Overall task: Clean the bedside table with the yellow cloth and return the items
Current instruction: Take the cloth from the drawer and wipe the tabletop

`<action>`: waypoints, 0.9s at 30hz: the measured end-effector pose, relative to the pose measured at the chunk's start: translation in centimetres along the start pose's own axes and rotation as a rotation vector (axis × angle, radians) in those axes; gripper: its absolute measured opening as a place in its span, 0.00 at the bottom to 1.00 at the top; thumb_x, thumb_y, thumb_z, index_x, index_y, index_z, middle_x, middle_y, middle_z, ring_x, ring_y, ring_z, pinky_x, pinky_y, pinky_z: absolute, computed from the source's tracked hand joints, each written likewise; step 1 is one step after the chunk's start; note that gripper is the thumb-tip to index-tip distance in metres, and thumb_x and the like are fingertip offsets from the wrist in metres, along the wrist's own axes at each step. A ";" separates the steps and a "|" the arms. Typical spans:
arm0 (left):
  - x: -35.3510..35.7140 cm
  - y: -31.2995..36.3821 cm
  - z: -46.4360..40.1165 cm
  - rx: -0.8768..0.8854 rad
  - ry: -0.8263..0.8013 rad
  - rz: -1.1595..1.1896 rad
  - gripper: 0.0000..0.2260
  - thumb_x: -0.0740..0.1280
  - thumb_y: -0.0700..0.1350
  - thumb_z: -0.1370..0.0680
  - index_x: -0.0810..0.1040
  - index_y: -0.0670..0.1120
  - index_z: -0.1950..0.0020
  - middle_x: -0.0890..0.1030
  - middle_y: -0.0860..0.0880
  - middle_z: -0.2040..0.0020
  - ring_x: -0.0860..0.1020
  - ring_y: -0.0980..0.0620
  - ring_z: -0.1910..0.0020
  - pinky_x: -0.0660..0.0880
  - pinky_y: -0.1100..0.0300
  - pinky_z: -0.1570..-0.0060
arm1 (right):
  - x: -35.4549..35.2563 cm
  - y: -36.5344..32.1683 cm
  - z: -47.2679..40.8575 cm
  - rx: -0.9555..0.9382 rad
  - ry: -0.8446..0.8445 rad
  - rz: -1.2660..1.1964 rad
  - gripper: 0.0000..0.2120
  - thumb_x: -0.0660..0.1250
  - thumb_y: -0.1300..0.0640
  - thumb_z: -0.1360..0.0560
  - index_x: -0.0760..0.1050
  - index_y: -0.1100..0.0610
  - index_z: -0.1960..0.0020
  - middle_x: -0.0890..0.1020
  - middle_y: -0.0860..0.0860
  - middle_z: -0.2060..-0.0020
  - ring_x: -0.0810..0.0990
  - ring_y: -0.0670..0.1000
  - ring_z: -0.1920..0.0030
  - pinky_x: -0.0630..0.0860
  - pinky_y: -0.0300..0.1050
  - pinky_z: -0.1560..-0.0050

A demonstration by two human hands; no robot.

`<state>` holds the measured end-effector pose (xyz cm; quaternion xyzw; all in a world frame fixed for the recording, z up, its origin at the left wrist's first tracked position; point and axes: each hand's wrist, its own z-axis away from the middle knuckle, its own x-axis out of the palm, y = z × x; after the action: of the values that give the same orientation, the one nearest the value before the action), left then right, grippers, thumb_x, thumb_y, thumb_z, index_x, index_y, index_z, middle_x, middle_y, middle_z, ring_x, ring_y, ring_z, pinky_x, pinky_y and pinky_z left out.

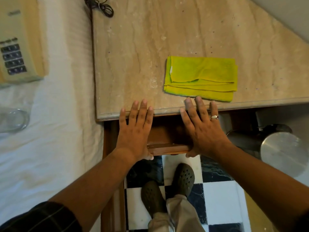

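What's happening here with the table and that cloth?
A person stands at a bedside table, both hands flat and open, left hand and right hand reaching over its front edge. The folded yellow cloth lies untouched on top. A phone and a glass sit on the bed.

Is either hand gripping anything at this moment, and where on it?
Nothing. Left hand and right hand are flat and open; the yellow cloth lies untouched.

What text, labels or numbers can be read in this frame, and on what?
None can be read.
Telephone on the bed: a mark near its top and a line above the keypad, both too blurred.
Keypad buttons: markings too small.
Yellow cloth: small white tag, nothing legible.
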<state>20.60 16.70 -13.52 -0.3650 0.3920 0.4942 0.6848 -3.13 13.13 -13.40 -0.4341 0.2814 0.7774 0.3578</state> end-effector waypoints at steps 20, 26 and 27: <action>-3.8 -3.4 -6.2 -0.057 0.182 0.279 0.62 0.54 0.81 0.38 0.30 0.40 0.24 0.31 0.38 0.24 0.31 0.41 0.24 0.34 0.45 0.25 | -4.1 0.0 -2.9 0.059 0.606 -0.132 0.23 0.64 0.57 0.23 0.71 0.62 0.30 0.62 0.64 0.25 0.60 0.66 0.25 0.57 0.74 0.31; -6.9 -4.1 -11.1 -0.014 0.368 0.332 0.39 0.50 0.60 0.26 0.47 0.38 0.22 0.47 0.36 0.21 0.46 0.39 0.22 0.43 0.45 0.25 | -6.5 9.6 -7.6 -0.218 0.499 -0.083 0.20 0.65 0.59 0.22 0.73 0.60 0.31 0.68 0.60 0.28 0.66 0.66 0.28 0.66 0.66 0.32; -7.2 -4.0 -12.2 -0.013 0.380 0.327 0.38 0.51 0.58 0.26 0.49 0.38 0.22 0.48 0.36 0.21 0.47 0.38 0.22 0.43 0.45 0.25 | -6.6 10.5 -8.5 -0.299 0.429 -0.047 0.21 0.64 0.56 0.21 0.72 0.60 0.30 0.67 0.59 0.27 0.65 0.66 0.27 0.66 0.65 0.31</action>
<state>20.83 2.11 -11.81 -0.3876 0.5644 0.5234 0.5072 -5.14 -1.43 -10.22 -0.6434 0.2225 0.6922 0.2396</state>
